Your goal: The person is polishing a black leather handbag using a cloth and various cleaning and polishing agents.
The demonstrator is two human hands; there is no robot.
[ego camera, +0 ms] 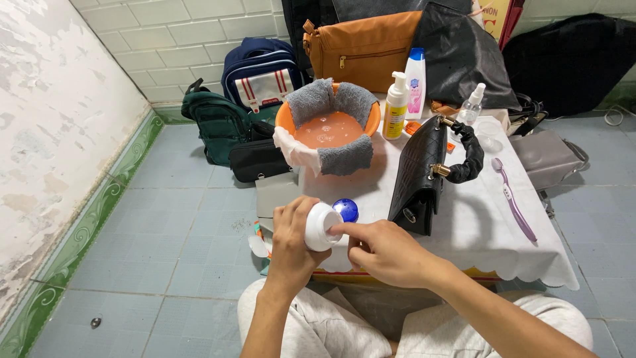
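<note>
You are gripping a small white jar [320, 226] in your left hand [291, 240] at the near edge of the white-covered table [477, 225], while your right hand [384, 250] is pressing a fingertip to its rim, its blue lid [346, 209] lying just behind, left of the black handbag [421, 175].

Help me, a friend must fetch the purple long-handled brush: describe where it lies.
On the white-clothed low table, look right of the black quilted handbag. The purple long-handled brush lies flat near the right edge, the only slim purple thing there.
</note>
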